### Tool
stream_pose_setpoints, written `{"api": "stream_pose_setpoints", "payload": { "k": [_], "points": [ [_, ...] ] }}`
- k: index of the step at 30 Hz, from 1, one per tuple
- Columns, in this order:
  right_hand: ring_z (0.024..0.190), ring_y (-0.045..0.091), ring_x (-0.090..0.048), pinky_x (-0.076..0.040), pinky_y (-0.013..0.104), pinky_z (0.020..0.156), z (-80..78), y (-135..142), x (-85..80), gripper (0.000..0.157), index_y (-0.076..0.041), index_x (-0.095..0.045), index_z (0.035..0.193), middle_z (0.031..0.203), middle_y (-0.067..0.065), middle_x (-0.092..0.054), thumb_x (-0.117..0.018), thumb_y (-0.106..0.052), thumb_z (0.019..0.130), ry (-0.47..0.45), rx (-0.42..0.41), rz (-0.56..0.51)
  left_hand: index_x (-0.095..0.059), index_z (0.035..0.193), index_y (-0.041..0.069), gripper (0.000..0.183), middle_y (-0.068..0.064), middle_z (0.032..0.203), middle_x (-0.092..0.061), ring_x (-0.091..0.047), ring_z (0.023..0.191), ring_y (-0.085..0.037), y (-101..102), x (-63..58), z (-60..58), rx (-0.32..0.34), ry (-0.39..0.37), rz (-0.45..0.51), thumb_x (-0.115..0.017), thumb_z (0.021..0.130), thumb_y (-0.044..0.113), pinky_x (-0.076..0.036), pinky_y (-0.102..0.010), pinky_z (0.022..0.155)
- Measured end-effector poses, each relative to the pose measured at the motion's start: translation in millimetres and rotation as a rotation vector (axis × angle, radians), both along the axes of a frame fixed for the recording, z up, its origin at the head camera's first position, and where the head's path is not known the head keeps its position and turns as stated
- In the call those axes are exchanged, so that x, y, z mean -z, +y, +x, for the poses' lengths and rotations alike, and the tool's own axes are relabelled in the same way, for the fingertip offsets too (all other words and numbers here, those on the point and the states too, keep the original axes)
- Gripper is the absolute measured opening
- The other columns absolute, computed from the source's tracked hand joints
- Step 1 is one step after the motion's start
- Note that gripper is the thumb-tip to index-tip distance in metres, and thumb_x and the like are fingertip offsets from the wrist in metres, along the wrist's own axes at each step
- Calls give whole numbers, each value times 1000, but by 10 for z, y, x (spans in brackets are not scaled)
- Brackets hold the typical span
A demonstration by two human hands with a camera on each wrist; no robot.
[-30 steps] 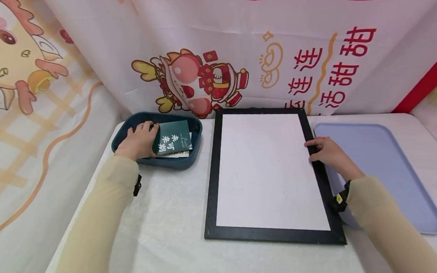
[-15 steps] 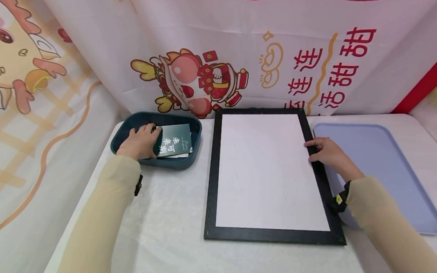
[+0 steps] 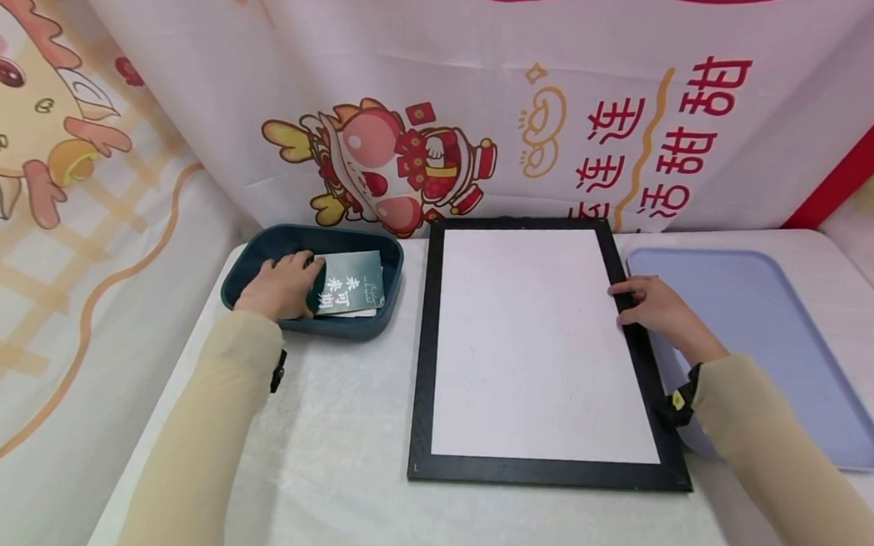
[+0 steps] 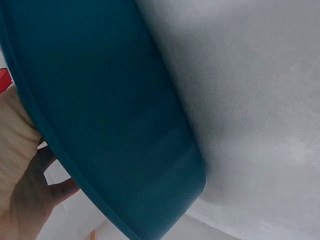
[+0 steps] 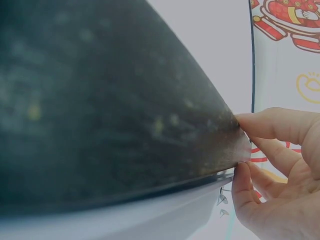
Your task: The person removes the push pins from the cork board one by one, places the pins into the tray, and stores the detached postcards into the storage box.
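Note:
My left hand [image 3: 277, 287] reaches into a dark teal plastic basin [image 3: 343, 328] at the back left. Its fingers lie at the left end of a green card [image 3: 355, 283] with white Chinese writing, on top of paler cards. In the left wrist view the basin wall [image 4: 110, 110] hides the fingertips, so I cannot tell whether they grip the card. On the right, my right hand [image 3: 662, 312] pinches the right edge of a black-framed whiteboard [image 3: 538, 346]. The right wrist view shows thumb and fingers on either side of the black frame [image 5: 150, 125].
A pale blue tray [image 3: 763, 343] stands right of the whiteboard, partly under its edge and my right wrist. White cloth [image 3: 336, 450] covers the table. A printed curtain [image 3: 457, 74] hangs right behind the basin and board.
The green card has tipped flatter and slid slightly lower and right in the basin, and my left hand has shifted slightly right. My right hand and the whiteboard stay in place.

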State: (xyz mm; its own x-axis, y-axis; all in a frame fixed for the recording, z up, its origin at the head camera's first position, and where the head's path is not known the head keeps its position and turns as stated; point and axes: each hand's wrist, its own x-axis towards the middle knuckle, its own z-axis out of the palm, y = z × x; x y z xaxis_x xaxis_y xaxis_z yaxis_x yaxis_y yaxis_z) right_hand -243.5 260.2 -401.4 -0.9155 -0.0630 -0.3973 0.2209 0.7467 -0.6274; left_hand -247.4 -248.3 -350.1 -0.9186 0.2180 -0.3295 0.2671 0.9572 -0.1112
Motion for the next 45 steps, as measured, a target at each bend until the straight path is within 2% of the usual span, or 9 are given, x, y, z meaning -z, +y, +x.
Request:
{"api": "stream_pose_setpoints", "payload": {
  "k": [16, 23, 28, 35, 45],
  "points": [
    [135, 49, -22, -26, 64, 109, 3, 3, -4, 51, 2, -45, 137, 155, 31, -7, -59, -5, 88, -6, -8, -4, -23, 151, 1, 85, -28, 155, -19, -21, 141, -48, -10, 17, 2, -20, -28, 38, -72, 85, 21, -23, -64, 112],
    [133, 49, -23, -25, 64, 110, -10, -2, -13, 50, 3, -45, 137, 153, 33, -10, -58, -4, 89, 6, -15, -2, -19, 152, 4, 85, -27, 155, -19, -21, 141, -48, 5, 30, -22, -59, -65, 28, -71, 86, 20, -22, -63, 113],
    [133, 49, -24, -26, 64, 109, -12, -9, -2, 50, 2, -45, 137, 153, 33, -12, -59, -4, 89, 6, -21, 8, -20, 152, 5, 83, -27, 154, -25, -24, 140, -48, -5, 39, -26, -77, -84, 28, -69, 87, 20, -21, -62, 114],
    [134, 49, -23, -26, 64, 109, -13, -4, -12, 50, 2, -45, 137, 153, 32, -11, -58, -3, 89, 10, -23, 0, -28, 150, 5, 73, -27, 147, -39, -38, 133, -47, -20, 27, -5, -63, -87, 56, -67, 89, 17, -29, -61, 110],
    [137, 50, -20, -25, 64, 110, -18, 16, 37, 50, 1, -45, 137, 155, 31, -10, -58, -3, 89, -5, -12, 13, -36, 147, 5, 64, -27, 147, -39, -41, 131, -47, -16, 53, -21, -54, -78, 60, -65, 91, 17, -31, -61, 109]
  ]
}}
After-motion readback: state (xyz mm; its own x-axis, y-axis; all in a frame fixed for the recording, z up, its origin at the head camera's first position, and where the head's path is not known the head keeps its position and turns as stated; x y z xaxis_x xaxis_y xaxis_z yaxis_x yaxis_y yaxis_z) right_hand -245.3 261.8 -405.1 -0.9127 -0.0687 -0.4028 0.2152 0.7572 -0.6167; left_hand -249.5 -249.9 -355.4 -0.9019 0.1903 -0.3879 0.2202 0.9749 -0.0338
